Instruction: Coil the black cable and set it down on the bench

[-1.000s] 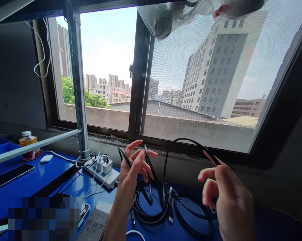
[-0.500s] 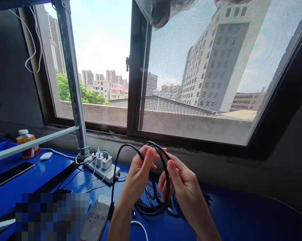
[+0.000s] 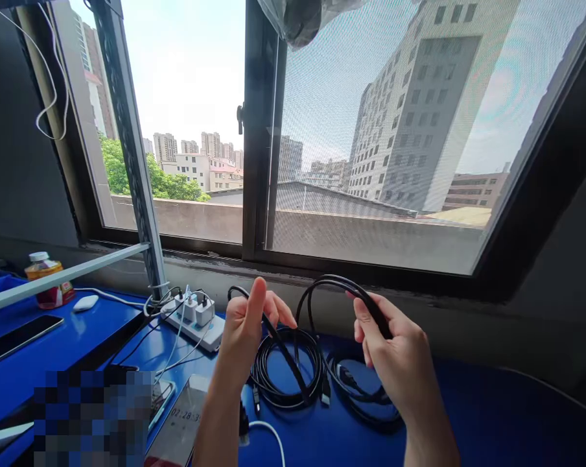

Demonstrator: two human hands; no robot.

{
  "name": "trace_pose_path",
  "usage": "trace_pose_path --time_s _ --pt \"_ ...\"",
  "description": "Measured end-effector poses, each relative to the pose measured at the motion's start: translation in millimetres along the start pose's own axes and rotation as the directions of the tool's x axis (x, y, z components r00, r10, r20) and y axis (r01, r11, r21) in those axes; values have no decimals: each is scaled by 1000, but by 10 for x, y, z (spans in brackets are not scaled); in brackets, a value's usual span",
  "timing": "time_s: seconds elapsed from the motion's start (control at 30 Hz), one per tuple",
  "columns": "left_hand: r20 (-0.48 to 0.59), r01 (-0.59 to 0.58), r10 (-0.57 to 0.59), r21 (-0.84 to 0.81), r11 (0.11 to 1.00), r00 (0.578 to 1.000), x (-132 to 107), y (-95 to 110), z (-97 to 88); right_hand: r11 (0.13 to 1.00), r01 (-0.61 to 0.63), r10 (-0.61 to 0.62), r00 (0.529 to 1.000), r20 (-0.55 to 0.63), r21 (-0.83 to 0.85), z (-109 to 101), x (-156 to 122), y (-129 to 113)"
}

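Note:
My right hand (image 3: 395,331) grips a bundle of black cable loops (image 3: 341,279) between thumb and fingers, raised above the blue table. The black cable runs across to my left hand (image 3: 249,324), whose fingers curl loosely around a strand, thumb pointing up. Below and between the hands lies a coiled black cable (image 3: 258,383) on the table, a USB plug (image 3: 325,392) at its right side. Another black cable coil (image 3: 365,408) rests under my right hand, with a dark connector (image 3: 346,376) on it.
A white power strip (image 3: 190,327) with plugged-in chargers stands by a metal shelf post (image 3: 135,149). A phone (image 3: 176,421) showing digits lies left of my left forearm. Farther left are a bottle (image 3: 47,282), a white mouse (image 3: 85,303) and a dark phone (image 3: 23,337).
My hands have moved apart: the right went rightward with the cable loops, the left slightly left. The coils on the table, hidden before, now show between them.

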State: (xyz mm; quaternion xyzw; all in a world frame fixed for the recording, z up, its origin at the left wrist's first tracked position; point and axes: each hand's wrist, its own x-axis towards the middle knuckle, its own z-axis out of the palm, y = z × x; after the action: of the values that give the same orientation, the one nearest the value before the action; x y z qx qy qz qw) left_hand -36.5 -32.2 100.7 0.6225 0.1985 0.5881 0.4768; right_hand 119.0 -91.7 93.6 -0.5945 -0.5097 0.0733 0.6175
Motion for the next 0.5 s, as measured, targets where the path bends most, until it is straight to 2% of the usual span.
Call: trace_pose_path --time_s 0.1,0.17,0.23,0.3,0.4,0.5 --pt "-151 -33 19 -90 995 988 -10 24 -81 984 -108 113 993 -33 139 -69 52 57" --pt "-281 -74 28 -152 986 959 -11 50 -101 951 -162 165 986 9 263 -84 58 76" --pt "-352 -103 36 -174 979 935 -7 75 -89 924 -177 154 984 94 340 -66 35 64" --pt "-321 -82 27 -161 983 947 -1 81 -51 919 -169 107 976 188 356 -16 -12 12" --pt "-217 27 -53 -121 992 975 3 31 48 946 -129 26 945 325 298 88 -100 -111" --pt "-221 113 -137 -118 987 966 7 -62 177 986 -38 -36 906 423 164 178 -164 -197"
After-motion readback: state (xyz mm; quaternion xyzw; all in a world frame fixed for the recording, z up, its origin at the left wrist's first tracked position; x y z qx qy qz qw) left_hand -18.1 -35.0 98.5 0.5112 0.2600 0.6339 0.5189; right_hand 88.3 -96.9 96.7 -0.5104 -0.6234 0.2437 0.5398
